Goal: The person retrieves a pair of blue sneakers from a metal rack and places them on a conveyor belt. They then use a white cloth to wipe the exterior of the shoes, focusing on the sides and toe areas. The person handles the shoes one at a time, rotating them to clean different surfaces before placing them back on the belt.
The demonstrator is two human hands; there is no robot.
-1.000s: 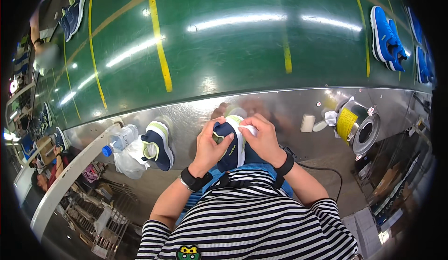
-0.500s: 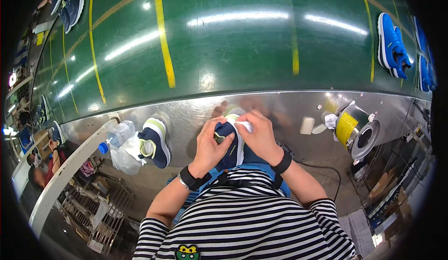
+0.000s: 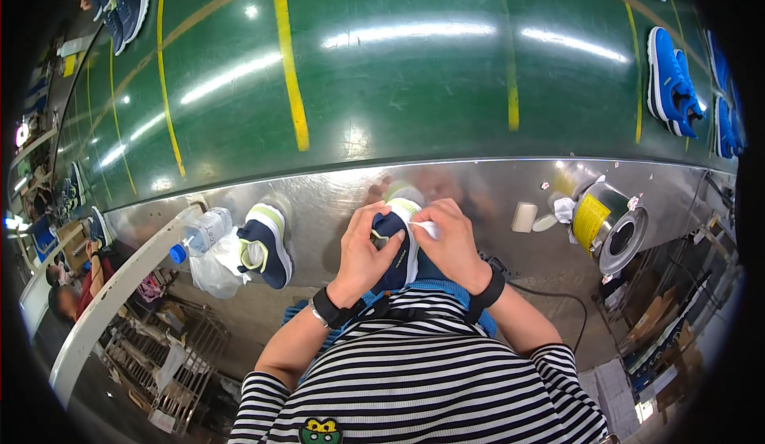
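A navy sneaker (image 3: pixel 401 254) with a white sole and a pale green heel is held close to my body, above the steel edge of the bench. My left hand (image 3: pixel 363 249) grips it by the collar, thumb and fingers wrapped over the upper. Against the sole's side, my right hand (image 3: pixel 446 238) pinches a white cloth (image 3: pixel 426 226); most of the cloth is hidden in the fingers. A matching navy sneaker (image 3: pixel 267 245) rests on the steel ledge to the left.
Left on the ledge lie a plastic bottle (image 3: pixel 209 229) and a white plastic bag (image 3: pixel 213 273). To the right are a small white block (image 3: pixel 523 217) and a metal can (image 3: pixel 620 233) with a yellow label. Beyond runs a green conveyor belt (image 3: pixel 398 86) carrying blue sneakers (image 3: pixel 669 82).
My right hand has shifted slightly right and down along the sole with the cloth, baring more of the heel. The belt's yellow lines have moved slightly to the right.
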